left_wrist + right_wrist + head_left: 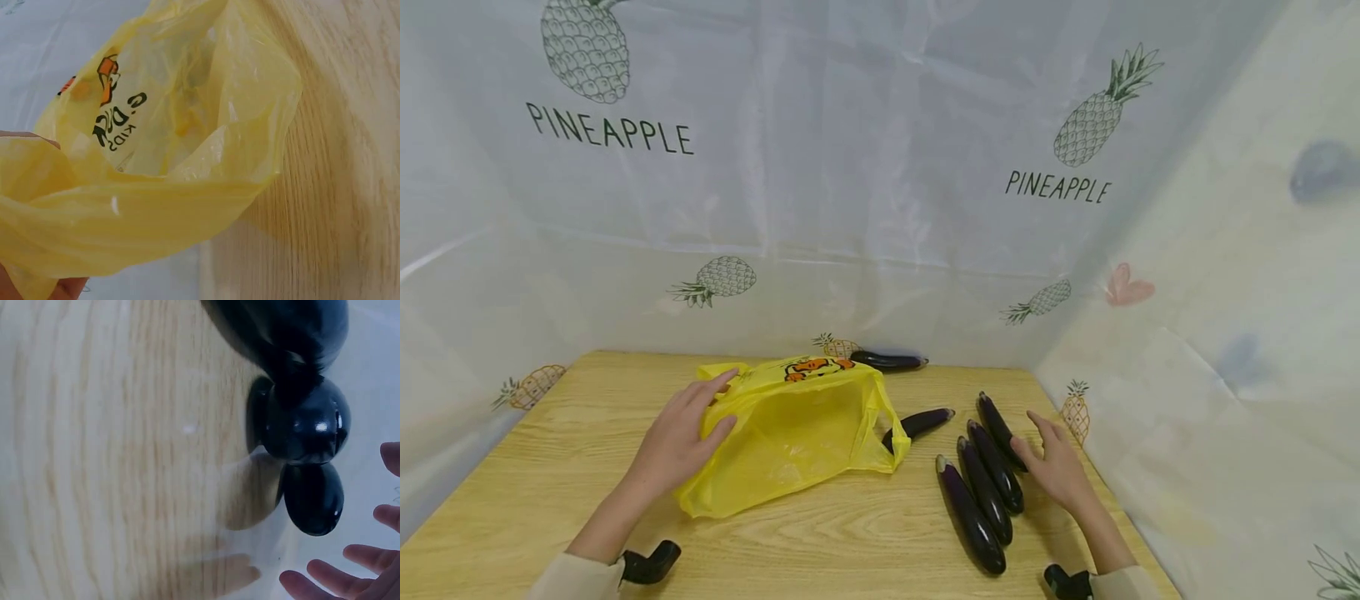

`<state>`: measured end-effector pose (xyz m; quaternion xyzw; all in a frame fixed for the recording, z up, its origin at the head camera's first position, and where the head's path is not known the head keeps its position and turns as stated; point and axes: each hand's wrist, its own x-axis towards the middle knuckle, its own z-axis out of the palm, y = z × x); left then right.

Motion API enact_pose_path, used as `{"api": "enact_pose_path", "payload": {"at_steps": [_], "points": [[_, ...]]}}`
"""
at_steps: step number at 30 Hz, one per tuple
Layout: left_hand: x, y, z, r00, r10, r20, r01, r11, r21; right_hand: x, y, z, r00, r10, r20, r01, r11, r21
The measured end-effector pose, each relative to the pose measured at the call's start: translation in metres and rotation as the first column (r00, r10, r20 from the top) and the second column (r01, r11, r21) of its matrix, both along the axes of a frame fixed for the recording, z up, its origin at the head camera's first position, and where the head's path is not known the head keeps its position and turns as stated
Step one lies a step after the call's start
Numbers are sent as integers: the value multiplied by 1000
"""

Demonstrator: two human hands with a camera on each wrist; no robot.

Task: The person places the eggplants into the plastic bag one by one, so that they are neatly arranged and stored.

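Note:
A yellow plastic bag point(790, 442) lies on its side with its wide mouth facing me. My left hand point(681, 433) is at the bag's left edge, thumb and index finger spread apart. In the left wrist view, folds of the bag point(137, 219) cover most of that hand. Several dark purple eggplants point(972, 517) lie side by side at the right. My right hand point(1056, 462) hovers beside the farthest of them, fingers spread and holding nothing. The right wrist view shows its fingers point(369, 556) apart from the eggplants point(312, 500).
One eggplant point(925, 422) lies partly behind the bag's right handle. Another eggplant point(889, 361) rests at the table's back edge. The wooden table point(790, 550) is enclosed by a pineapple-printed sheet point(865, 167) behind and at the sides.

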<state>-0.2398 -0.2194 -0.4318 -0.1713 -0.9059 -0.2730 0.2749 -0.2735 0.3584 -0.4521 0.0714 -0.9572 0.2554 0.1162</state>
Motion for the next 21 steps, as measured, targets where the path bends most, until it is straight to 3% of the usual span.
{"api": "enact_pose_path", "payload": {"at_steps": [8,16,21], "points": [[-9,-3,4,1000,-1,26,1,1000,18,-4,1,-1,999,10,42,-8,999,-49],[-17,-5,11,996,-17,83,15,1000,26,-7,1,-1,990,-4,139,17,996,-91],[-21,-5,11,995,-19,93,17,1000,26,-6,1,-5,990,-3,142,17,995,-95]]}}
